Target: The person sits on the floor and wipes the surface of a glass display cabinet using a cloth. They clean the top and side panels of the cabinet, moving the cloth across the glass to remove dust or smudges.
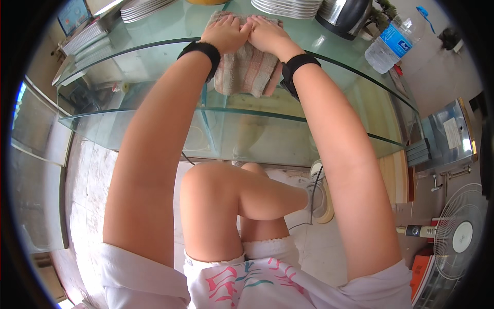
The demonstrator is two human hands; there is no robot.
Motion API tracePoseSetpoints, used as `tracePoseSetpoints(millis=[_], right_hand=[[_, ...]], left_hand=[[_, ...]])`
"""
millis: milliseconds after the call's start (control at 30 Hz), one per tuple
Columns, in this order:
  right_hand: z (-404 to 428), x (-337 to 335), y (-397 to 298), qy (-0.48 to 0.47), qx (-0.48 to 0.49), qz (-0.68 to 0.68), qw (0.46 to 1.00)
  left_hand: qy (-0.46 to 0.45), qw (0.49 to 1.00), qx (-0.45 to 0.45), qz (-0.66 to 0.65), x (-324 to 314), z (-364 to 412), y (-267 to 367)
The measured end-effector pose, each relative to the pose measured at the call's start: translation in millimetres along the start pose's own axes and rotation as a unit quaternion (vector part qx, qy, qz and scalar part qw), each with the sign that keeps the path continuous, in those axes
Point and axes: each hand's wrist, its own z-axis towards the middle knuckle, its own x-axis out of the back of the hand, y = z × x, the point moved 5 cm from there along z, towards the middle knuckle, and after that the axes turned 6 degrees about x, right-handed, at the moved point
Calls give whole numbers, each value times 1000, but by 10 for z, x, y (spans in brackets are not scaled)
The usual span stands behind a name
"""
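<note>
A striped, checked cloth towel [247, 73] lies over the front edge of a glass counter top [170, 29], its near end hanging down past the edge. My left hand [227, 34] rests palm down on the towel, fingers pointing away from me. Beside it, my right hand [268, 34] also lies flat on the cloth, and the fingertips of both hands meet near the middle. Neither hand grips anything that I can see; the palms are hidden. Each wrist wears a black strap.
Stacked plates [287, 7] and an electric kettle [343, 17] stand behind the hands. A plastic water bottle [389, 46] is at the right. More plates [144, 8] sit at the back left. Below are glass shelves [251, 112], a dark cable [314, 193] and a fan [461, 235].
</note>
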Motion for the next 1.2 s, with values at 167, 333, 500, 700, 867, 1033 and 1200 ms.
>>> tracePoseSetpoints(millis=[167, 333, 500, 700, 867, 1033, 1200], right_hand=[[-200, 160, -188, 15, 41, -18, 999], [-464, 143, -88, 28, 61, -47, 997], [-700, 267, 219, 5, 83, -6, 997], [-888, 431, 773, -51, -20, 29, 998], [-827, 392, 1274, -124, -103, 188, 969], [-868, 577, 1363, -11, -33, 101, 994], [-920, 491, 1701, 93, -158, 103, 978]], left_hand=[[2, 992, 96, -83, -227, -96, -170], [-30, 985, 101, -137, -88, -204, 107], [-55, 977, 87, -186, 172, -236, 456], [-22, 981, -17, -191, -54, 233, 939], [-27, 984, -93, -151, -99, 612, 1031], [-113, 927, 109, -341, 103, 510, 593], [28, 903, 140, -404, -24, 574, 521]])
